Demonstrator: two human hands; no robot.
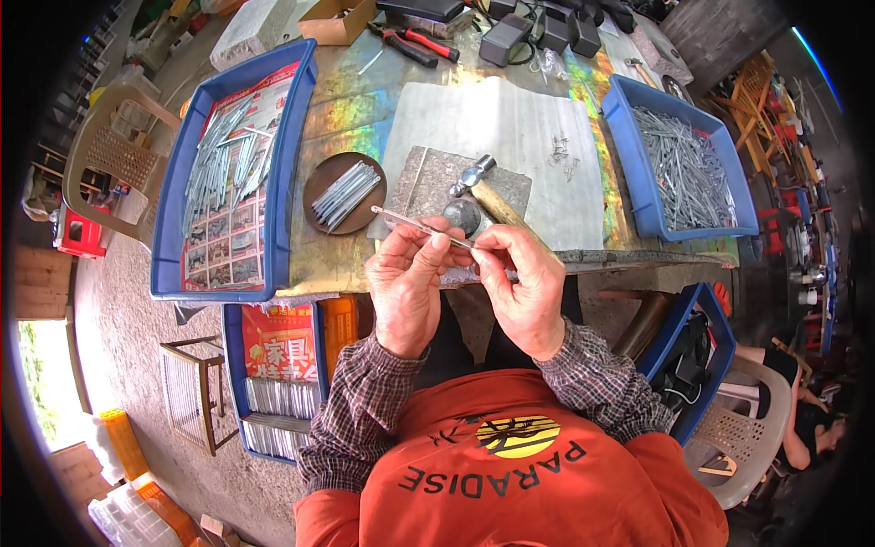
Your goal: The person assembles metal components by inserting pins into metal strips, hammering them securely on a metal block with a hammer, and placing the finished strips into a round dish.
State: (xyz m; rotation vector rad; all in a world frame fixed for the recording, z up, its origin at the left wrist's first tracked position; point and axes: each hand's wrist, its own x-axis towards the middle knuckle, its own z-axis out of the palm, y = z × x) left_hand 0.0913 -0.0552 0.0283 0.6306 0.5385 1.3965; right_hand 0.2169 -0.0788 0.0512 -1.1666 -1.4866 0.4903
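Note:
Both my hands are raised over the table's near edge, holding one thin metal strip at a slant. My left hand pinches it between thumb and fingers, its left end sticking out past them. The fingertips of my right hand are closed on the strip's other end. Just beyond the hands lies a hammer with a wooden handle, beside a round dark metal block on a speckled stone slab. To the left, a round brown dish holds several similar strips.
A blue tray of long strips stands left, and another blue tray of thin metal pieces right. Small pins lie on a white sheet. Red-handled pliers and black boxes sit at the back.

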